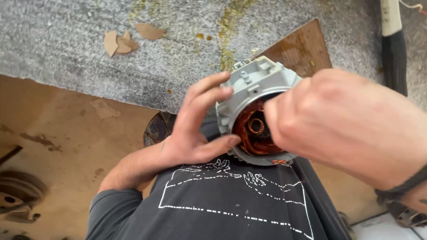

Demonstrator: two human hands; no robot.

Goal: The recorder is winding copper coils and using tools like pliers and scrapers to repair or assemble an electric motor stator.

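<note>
I hold a grey motor housing (251,84) with copper windings (251,129) inside it, close in front of my chest. My left hand (195,126) grips the housing's left side, fingers spread over the rim and thumb under the lower edge. My right hand (342,120) covers the right side of the housing, its fingertips at the opening by the copper windings. What the right fingers pinch is hidden.
A speckled grey slab (89,53) lies ahead with torn brown paper scraps (120,42) on it and a brown board (298,49) at the right. A black-and-white tool handle (393,49) stands at the far right. Metal parts (18,195) lie on the floor at the lower left.
</note>
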